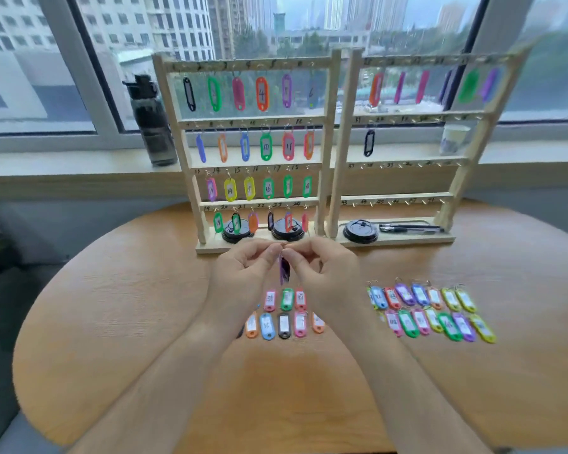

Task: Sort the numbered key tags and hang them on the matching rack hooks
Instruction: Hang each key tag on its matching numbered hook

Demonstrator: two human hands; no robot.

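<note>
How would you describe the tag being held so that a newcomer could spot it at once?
On the round wooden table, just before the base of the left rack, the left hand and right hand meet fingertip to fingertip. Between them a purple tag hangs edge-on from their pinch. Unlike the tags lying flat beneath, it alone dangles in the air.

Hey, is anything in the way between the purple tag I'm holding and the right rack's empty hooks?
Nothing visible. The left hand and right hand pinch the purple tag above the table. On the right rack, a black lid and pens lie on its base, below the hooks.
</note>
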